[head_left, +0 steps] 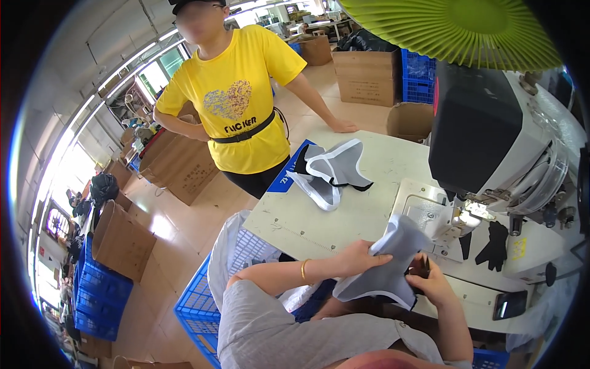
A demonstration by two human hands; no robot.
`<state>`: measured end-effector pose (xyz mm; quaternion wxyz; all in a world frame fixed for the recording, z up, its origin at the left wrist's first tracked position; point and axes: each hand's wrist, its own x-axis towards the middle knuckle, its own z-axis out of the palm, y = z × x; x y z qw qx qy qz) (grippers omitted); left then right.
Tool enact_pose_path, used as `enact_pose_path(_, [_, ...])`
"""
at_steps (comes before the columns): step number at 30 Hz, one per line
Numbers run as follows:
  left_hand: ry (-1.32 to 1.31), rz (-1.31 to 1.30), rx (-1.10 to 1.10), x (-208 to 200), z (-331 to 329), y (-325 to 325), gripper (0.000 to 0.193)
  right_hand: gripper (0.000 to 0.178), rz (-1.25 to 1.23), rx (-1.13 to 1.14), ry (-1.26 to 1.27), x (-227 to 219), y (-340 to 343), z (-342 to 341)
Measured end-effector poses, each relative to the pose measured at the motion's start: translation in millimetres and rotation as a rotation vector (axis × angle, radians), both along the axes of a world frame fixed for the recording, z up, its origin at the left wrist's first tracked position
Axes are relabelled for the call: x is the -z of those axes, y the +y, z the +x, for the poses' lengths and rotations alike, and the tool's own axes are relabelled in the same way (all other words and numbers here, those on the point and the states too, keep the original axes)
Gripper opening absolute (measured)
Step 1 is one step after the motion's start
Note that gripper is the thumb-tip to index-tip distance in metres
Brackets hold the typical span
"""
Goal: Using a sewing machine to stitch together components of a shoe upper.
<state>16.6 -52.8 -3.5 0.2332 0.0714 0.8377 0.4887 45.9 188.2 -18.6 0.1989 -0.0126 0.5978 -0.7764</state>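
In front of my body, a grey mesh fabric piece (393, 264) with white bound edges hangs over my lap. My left hand (359, 258) pinches its left side, thumb on top. At the piece's right edge, my right hand (433, 283) is closed on a small dark tool (423, 264), too hidden to name its kind. Just beyond stands a sewing machine (479, 141) with its lit needle area (473, 212). Two similar grey-and-white pieces (338, 166) with black parts lie farther back on the sewing table (295, 215).
Black fabric pieces (490, 246) and a phone (510, 305) lie on the table's right side. A green fan (479, 24) hangs at the upper right. A person in yellow (239, 92) leans a hand on the table's far edge. A blue crate (200, 313) stands left of my legs.
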Motion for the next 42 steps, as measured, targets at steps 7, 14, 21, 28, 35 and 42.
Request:
enact_pose_path(7, [-0.099, -0.048, 0.102, 23, -1, 11, 0.065, 0.025, 0.191, -0.281, -0.1, 10, 29, 2])
enact_pose_path(14, [0.667, -0.147, 0.295, 4, -1, 38, 0.061, 0.023, 0.363, -0.373, 0.008, -4, 61, 1])
enact_pose_path(21, [0.368, 0.421, 0.925, 16, -21, 66, 0.028, 0.023, 0.417, -0.344, 0.382, -62, 50, 7])
enact_pose_path(28, [-0.2, 0.152, 0.456, -2, -30, 57, 0.022, 0.024, 0.584, 0.629, 0.79, -26, 32, 1])
enact_pose_path(35, [-0.104, 0.375, 0.118, -3, -22, 62, 0.016, 0.02, 0.41, 0.257, 0.234, -2, 30, 18])
enact_pose_path(42, [-0.082, 0.253, 0.178, -4, -22, 59, 0.02, 0.013, 0.093, 0.274, 0.236, 13, 37, 16])
